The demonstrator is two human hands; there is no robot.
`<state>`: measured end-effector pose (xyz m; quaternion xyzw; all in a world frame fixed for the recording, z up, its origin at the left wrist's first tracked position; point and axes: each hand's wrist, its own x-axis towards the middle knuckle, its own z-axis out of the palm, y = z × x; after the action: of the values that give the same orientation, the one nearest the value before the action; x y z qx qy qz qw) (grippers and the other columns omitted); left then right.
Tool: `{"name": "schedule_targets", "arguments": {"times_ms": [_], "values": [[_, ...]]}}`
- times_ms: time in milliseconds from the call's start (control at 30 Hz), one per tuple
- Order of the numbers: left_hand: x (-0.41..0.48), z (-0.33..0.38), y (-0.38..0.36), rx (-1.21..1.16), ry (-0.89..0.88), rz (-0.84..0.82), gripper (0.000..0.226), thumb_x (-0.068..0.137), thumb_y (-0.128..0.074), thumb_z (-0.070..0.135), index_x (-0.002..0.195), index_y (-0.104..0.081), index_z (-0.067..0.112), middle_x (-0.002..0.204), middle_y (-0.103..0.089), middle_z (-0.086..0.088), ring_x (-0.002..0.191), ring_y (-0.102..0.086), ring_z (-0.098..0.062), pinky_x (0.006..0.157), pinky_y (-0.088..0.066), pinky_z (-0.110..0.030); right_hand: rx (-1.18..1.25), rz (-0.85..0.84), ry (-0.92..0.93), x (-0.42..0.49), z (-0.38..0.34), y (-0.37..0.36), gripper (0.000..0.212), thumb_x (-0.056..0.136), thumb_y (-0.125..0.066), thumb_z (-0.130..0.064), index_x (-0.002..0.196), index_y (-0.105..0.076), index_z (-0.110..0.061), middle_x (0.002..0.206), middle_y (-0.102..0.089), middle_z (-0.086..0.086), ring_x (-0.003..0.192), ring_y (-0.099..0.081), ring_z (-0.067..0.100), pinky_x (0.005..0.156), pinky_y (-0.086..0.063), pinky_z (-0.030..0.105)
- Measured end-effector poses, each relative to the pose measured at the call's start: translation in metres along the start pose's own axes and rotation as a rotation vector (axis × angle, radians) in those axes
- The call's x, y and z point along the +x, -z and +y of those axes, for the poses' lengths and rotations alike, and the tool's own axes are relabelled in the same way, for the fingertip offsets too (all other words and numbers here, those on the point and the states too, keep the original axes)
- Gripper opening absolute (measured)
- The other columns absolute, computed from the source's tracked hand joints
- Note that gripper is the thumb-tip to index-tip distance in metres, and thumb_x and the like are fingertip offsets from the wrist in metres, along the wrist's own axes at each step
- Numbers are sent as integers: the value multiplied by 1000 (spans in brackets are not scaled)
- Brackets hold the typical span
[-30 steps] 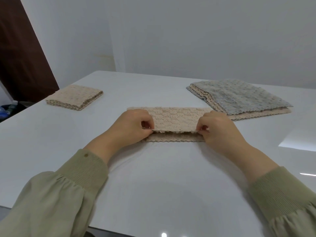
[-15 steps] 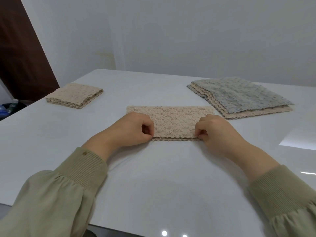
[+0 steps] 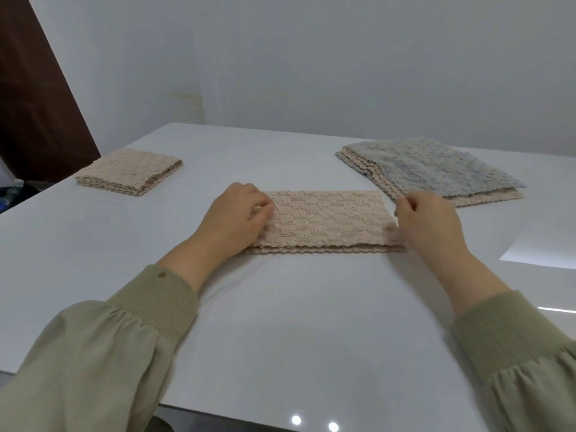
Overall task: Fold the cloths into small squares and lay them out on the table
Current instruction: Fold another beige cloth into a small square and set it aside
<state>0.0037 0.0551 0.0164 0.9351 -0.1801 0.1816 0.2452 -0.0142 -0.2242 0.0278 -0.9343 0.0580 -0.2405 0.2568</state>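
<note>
Head view — left hand point(image 3: 237, 215), right hand point(image 3: 431, 227) touch ends of folded cloth point(image 3: 327, 219).

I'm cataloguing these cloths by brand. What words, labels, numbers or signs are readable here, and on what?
No readable text in this view.
The half-folded beige cloth, folded beige square and grey-topped stack: textured weave only, no tag or label showing.
The small round stud on the left cuff: too small to read any marking.
</note>
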Motion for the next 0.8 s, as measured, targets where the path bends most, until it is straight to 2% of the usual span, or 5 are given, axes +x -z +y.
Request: {"name": "schedule_targets", "arguments": {"times_ms": [133, 267, 367, 600, 800], "values": [[3, -15, -4, 181, 131, -161, 52, 97, -34, 48, 142, -38, 23, 151, -33, 0, 140, -21, -22, 113, -20, -41, -96, -210, -198, 5, 14, 6, 55, 95, -44, -39, 54, -50, -2, 55, -54, 13, 61, -54, 31, 56, -36, 32], [1, -20, -10, 307, 216, -436, 68, 91, -23, 64, 150, -8, 33, 159, -1, 5, 146, 4, -18, 116, -5, -49, -116, -373, -226, 7, 10, 14, 52, 90, -54, -42, 53, -47, -6, 51, -44, 7, 53, -45, 22, 52, -30, 29], [1, -19, -11, 321, 224, -454, 70, 90, -23, 66, 150, -5, 35, 159, 3, 6, 146, 8, -18, 115, -2, -51, -120, -438, -200, 7, 11, 15, 38, 87, -63, -34, 69, -66, 0, 61, -54, 7, 60, -49, 18, 53, -33, 26], [-1, -18, -9, 314, 258, -472, 74, 86, -23, 72, 149, -2, 40, 159, 7, 9, 146, 11, -19, 115, 1, -54, -101, -294, -183, 10, 8, 24, 38, 85, -66, -23, 50, -54, -14, 54, -51, 1, 58, -47, 13, 51, -31, 26], [-2, -18, -6, 325, 259, -470, 78, 81, -22, 76, 148, -3, 40, 159, 6, 8, 145, 12, -19, 114, 3, -55, -351, -415, -137, 5, 13, 8, 27, 88, -61, -33, 76, -63, -8, 79, -62, 6, 83, -58, 29, 75, -46, 34]]}}
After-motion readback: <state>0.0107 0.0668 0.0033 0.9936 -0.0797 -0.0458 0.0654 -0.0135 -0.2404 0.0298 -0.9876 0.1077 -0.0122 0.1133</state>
